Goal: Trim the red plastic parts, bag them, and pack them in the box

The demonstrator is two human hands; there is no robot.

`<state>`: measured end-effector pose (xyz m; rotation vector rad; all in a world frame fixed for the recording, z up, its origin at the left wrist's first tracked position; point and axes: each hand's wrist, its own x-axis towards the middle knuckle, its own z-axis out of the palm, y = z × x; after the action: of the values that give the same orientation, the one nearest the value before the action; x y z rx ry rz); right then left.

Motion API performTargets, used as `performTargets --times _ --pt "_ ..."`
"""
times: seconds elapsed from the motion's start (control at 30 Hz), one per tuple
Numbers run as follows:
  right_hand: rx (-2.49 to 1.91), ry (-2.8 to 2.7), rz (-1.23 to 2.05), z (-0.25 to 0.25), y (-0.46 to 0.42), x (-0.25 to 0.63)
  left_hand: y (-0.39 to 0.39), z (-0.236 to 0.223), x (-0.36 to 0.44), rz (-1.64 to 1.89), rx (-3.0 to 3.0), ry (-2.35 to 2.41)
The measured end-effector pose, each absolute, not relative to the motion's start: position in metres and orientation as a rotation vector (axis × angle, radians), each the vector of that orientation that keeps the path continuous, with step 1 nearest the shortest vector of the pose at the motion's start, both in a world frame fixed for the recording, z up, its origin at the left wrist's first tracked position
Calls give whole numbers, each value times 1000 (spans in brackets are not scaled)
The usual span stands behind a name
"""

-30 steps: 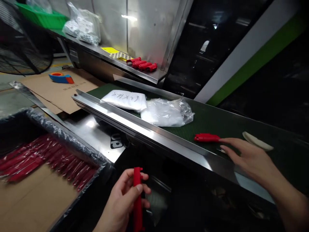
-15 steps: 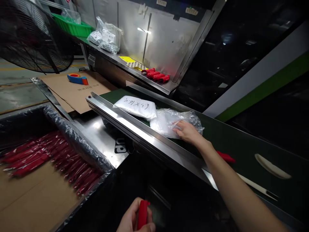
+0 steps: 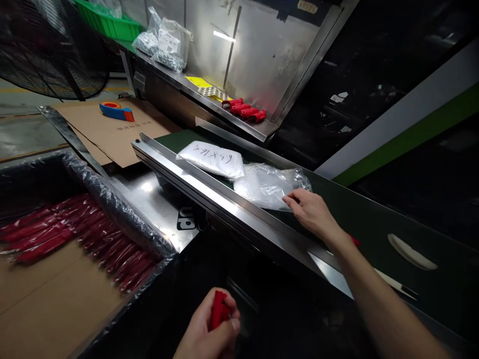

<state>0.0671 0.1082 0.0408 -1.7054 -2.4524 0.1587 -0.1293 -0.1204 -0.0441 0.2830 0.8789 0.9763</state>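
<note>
My left hand (image 3: 213, 324), low in the middle, is closed around a red plastic part (image 3: 218, 309); the fingers hide much of it. Over the green conveyor belt, my right hand (image 3: 312, 212) has its thumb and fingertips pinched together at the near right edge of an opened pack of clear plastic bags (image 3: 262, 185). The thin film at the fingertips is hard to make out. Touching that pack on its left lies a white packet (image 3: 211, 158) with handwritten numbers. A red piece (image 3: 354, 240) shows partly behind my right forearm.
A lined box (image 3: 123, 212) at left holds several bagged red parts (image 3: 48, 234). Cardboard (image 3: 86, 119) carries a blue and orange tape dispenser (image 3: 116, 111). Several red parts (image 3: 247, 110) sit on the metal shelf. A pale curved piece (image 3: 411, 252) lies on the conveyor belt (image 3: 374, 224).
My right hand has drawn back to the right, from on top of the bag pack to its edge. My left hand has risen slightly and turned the red part.
</note>
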Motion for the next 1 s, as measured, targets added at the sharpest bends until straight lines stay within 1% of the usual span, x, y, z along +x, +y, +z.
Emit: performTargets --times 0.1,0.17,0.3,0.4,0.53,0.73,0.87,1.0 --pt "-1572 -2434 410 56 43 69 -119 -32 -126 1001 376 892" --pt "-1460 -2425 630 57 -1 66 -117 -20 -123 1044 488 930" --pt "-1253 -2300 1062 37 -62 60 -112 -7 -114 1112 573 905" --pt "-1206 -2201 1187 14 -87 60 -114 -11 -108 1094 555 880" --pt "-1203 -2144 1138 -6 -106 66 -121 -20 -106 978 480 919" --pt "-1343 -2006 773 -17 -121 74 -127 -27 -101 925 451 973" --pt "-1383 -1954 632 -24 -127 74 -123 -34 -95 952 587 1061" --pt "-1428 -1817 424 -26 -136 67 -116 -40 -95 1042 813 1227"
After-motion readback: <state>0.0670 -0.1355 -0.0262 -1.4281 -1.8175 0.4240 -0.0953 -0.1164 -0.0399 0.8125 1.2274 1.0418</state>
